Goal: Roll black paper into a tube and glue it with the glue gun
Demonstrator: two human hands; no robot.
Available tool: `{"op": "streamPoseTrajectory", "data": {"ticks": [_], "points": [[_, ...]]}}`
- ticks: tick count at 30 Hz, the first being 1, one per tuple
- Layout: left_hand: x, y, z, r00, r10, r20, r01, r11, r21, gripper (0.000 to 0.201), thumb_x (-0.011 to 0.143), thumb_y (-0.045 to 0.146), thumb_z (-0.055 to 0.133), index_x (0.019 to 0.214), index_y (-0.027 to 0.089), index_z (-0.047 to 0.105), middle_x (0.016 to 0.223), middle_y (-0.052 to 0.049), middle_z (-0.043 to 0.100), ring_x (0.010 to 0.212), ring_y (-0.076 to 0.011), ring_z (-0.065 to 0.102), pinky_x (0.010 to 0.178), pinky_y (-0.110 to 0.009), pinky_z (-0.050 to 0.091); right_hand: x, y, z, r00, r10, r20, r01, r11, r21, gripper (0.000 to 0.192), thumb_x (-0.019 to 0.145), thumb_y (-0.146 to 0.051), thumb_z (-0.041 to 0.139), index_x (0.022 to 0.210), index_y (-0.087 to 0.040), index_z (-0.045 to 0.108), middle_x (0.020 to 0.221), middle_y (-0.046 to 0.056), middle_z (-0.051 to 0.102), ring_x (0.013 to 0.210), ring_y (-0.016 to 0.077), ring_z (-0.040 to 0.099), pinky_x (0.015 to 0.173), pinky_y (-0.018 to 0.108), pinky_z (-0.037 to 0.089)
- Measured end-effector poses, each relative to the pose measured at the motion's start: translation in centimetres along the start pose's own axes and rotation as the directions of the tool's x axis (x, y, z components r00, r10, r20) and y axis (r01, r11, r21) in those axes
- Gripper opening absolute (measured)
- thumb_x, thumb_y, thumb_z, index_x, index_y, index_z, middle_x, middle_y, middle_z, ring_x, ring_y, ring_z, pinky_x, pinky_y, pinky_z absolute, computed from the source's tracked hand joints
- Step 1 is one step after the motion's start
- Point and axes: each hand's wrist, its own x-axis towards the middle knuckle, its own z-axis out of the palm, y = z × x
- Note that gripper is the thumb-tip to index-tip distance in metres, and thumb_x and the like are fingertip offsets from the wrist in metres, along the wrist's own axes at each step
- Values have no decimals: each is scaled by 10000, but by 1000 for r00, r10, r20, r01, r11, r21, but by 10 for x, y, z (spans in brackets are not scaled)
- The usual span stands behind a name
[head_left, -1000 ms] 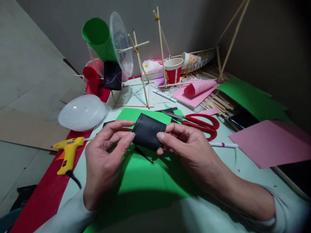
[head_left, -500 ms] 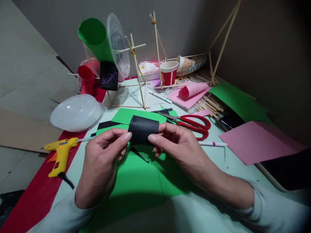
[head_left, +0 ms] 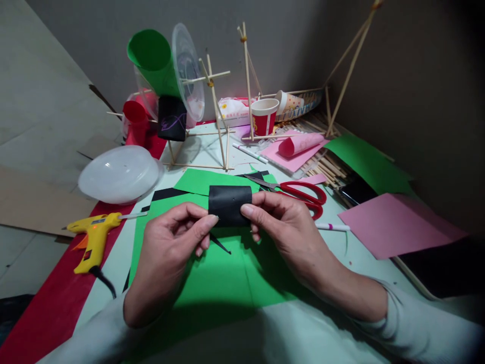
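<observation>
Two hands are pinching a rolled black paper tube [head_left: 229,205] from either end, just above the green sheet [head_left: 215,273] on the worktop [head_left: 364,253]. The left hand [head_left: 170,253] is closing its fingers [head_left: 204,222] on the tube's nine o'clock edge, and the right hand [head_left: 284,227] is gripping the three o'clock edge. The step appears to be shaping or holding the roll; fixing its seam would likely call for freeing one hand. The yellow glue gun [head_left: 94,237] is lying at nine o'clock, the red scissors [head_left: 299,194] at one o'clock, and stick frames [head_left: 220,126] are standing farther off at twelve.
</observation>
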Motion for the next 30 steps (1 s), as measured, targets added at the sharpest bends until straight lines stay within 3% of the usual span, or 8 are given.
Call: {"op": "streamPoseTrajectory", "data": {"ticks": [4, 8, 10, 13, 17, 20, 24, 30], "points": [[3, -4, -2, 995, -51, 85, 47, 998, 45, 230, 792, 325, 755, 680, 187, 608, 509, 47, 537, 473, -79, 471, 471, -191, 362, -1, -1, -4, 959, -281, -43, 258, 924, -282, 67, 897, -215, 708, 861, -170, 740, 758, -25, 729, 682, 92, 643, 642, 197, 492], [6, -4, 0, 989, -77, 124, 62, 990, 126, 290, 763, 370, 757, 611, 182, 597, 490, 36, 521, 473, -85, 449, 475, -209, 353, 0, -1, -9, 796, -596, 108, 541, 619, -569, 95, 919, -158, 697, 964, -147, 780, 936, 50, 809, 824, 153, 736, 755, 239, 547], [8, -4, 0, 991, -74, 108, 60, 990, 129, 281, 759, 377, 754, 616, 185, 608, 491, 38, 509, 473, -89, 435, 470, -217, 343, 2, -1, -12, 719, -666, 200, 612, 470, -636, 103, 926, -140, 691, 978, -138, 780, 918, 63, 809, 799, 159, 740, 725, 242, 551], [10, -4, -2, 1000, 10, -1, -9, 994, 108, 222, 726, 349, 784, 685, 197, 627, 613, 28, 566, 547, -102, 470, 490, -220, 363, 5, -3, -15, 692, -665, 280, 634, 374, -677, 97, 933, -151, 692, 993, -148, 769, 873, 53, 797, 755, 156, 727, 695, 244, 542], [10, 1, -6, 964, 203, -169, -181, 974, 139, 271, 692, 332, 832, 871, 229, 656, 891, -3, 647, 735, -145, 558, 568, -226, 441, 2, -14, -17, 780, -519, 348, 594, 442, -672, 145, 967, -193, 656, 1093, -170, 723, 956, 49, 790, 819, 164, 722, 746, 261, 525], [6, 7, -7, 947, 317, -55, -297, 927, 230, 274, 769, 303, 785, 1033, 246, 735, 939, -18, 698, 733, -155, 584, 655, -248, 484, -3, -22, -17, 860, -304, 410, 508, 589, -628, 271, 983, -280, 641, 1235, -186, 609, 876, 11, 750, 752, 154, 685, 702, 260, 492], [3, 10, -6, 909, 359, 212, -402, 890, 215, 130, 845, 260, 699, 912, 272, 810, 981, -39, 780, 864, -210, 671, 805, -283, 513, -7, -25, -18, 866, -163, 473, 435, 714, -549, 310, 986, -327, 630, 1252, -238, 499, 894, -5, 706, 781, 162, 689, 695, 257, 475], [2, 9, -4, 937, 289, 197, -331, 915, 231, 95, 825, 236, 689, 768, 244, 764, 770, -14, 733, 688, -167, 616, 646, -237, 480, -4, -20, -18, 852, -167, 496, 427, 769, -476, 289, 974, -324, 652, 1206, -256, 495, 889, -19, 672, 783, 151, 671, 710, 258, 464]]}}
